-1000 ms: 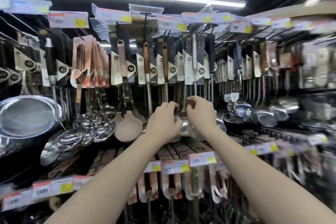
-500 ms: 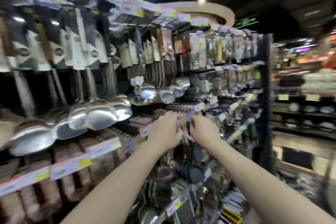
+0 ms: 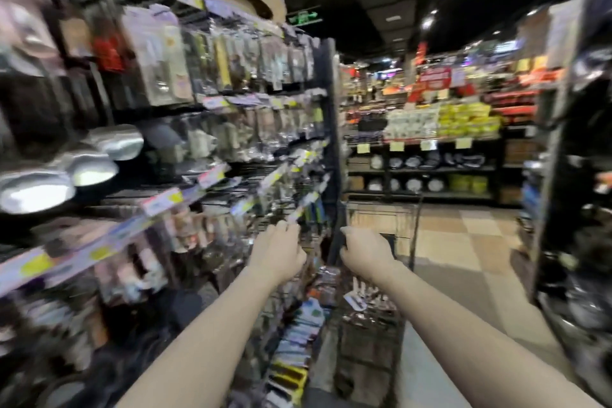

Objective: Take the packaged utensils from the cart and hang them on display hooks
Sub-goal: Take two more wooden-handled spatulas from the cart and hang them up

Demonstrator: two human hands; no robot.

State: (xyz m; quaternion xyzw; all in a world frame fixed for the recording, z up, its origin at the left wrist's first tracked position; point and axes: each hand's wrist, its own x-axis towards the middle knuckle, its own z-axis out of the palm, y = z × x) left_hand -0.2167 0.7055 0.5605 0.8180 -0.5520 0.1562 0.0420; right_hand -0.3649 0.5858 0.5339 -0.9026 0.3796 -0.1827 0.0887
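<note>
Packs (image 3: 356, 300) are seen in the cart (image 3: 374, 351)
Judged light, slick, best pinched at the top; left hand (image 3: 278, 252) is loosely spread, right hand (image 3: 364, 250) fingers cannot be told

Left hand (image 3: 281, 252) and right hand (image 3: 364, 250) reach forward near a blurred wire cart (image 3: 368, 341).

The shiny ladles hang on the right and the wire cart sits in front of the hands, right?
No. The head view shows the shiny ladles hanging on the left, not the right. The wire cart does sit in front of the left hand and right hand.
</note>
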